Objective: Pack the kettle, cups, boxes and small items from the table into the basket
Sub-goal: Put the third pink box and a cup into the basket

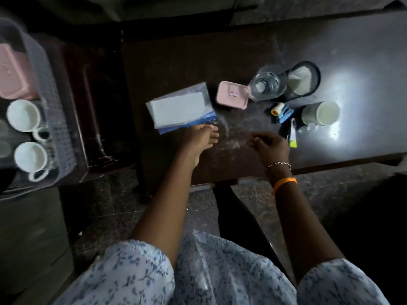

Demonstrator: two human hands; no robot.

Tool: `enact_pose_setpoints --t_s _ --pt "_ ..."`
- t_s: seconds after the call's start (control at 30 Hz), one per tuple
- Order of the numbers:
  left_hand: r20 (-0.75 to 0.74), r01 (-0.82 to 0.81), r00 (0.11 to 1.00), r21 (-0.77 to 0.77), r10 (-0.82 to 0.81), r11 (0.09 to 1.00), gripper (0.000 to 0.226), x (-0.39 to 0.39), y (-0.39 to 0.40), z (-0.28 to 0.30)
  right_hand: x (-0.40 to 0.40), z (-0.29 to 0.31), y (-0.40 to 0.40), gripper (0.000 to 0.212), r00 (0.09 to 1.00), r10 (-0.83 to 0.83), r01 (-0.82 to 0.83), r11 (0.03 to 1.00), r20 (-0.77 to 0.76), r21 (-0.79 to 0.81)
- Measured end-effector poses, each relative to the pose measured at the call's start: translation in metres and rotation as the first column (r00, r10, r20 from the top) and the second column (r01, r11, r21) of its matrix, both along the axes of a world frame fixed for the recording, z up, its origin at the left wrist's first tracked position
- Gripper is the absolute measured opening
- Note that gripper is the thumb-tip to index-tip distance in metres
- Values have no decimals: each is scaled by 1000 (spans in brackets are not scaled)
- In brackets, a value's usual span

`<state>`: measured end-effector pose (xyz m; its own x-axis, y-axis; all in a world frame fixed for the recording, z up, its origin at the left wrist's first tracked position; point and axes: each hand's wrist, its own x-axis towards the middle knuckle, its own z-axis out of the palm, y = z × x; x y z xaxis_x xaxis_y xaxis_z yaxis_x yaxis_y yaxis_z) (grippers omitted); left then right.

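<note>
My left hand [201,137] reaches over the dark table [176,58], fingertips touching the near blue edge of a clear plastic packet of white sheets [179,107]; it does not grip it. My right hand [269,146] hovers beside it, fingers loosely curled, holding nothing. Further back lie a small pink box [232,95], a clear glass [266,85], a black kettle [302,81] and a white cup [321,113]. Small items [283,113] and a pen-like piece [292,137] lie near the cup. The translucent basket [55,111] at left holds two white cups [24,115] and a pink box [13,73].
The basket rests on a dark red stand [97,106] left of the table, with a gap of stone floor [110,205] below. The table's near edge [319,167] runs just under my right wrist. Bright glare covers the table's right part.
</note>
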<state>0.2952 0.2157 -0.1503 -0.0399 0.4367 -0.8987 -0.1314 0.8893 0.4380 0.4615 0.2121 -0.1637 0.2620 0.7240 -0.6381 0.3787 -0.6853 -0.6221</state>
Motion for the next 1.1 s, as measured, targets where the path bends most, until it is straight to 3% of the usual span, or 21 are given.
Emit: enact_pose_setpoints --t_s 0.17,0.3,0.4,0.63,0.8,0.9,1.1 --pt "51 -101 993 -105 107 989 24 48 32 -24 58 -7 16 23 975 -220 220 975 18 14" --pt "7 -123 992 -166 126 978 32 82 54 -41 96 -11 34 35 956 -255 240 964 146 111" --pt "28 -196 978 -215 207 957 39 98 67 -52 119 -19 48 43 945 -272 260 962 184 87" --pt "-100 -272 961 -205 257 940 32 109 87 -78 147 -39 74 29 911 -35 75 994 410 -83" --pt "-113 -304 951 -185 287 934 22 99 85 -83 148 -44 74 23 813 92 -57 995 575 -80" --pt "-123 -239 968 -176 219 955 21 92 78 -77 150 -44 74 19 759 122 -98 992 640 -73" --pt "-150 -121 983 -107 104 987 16 77 42 -54 143 -27 64 19 733 97 -91 995 674 -44"
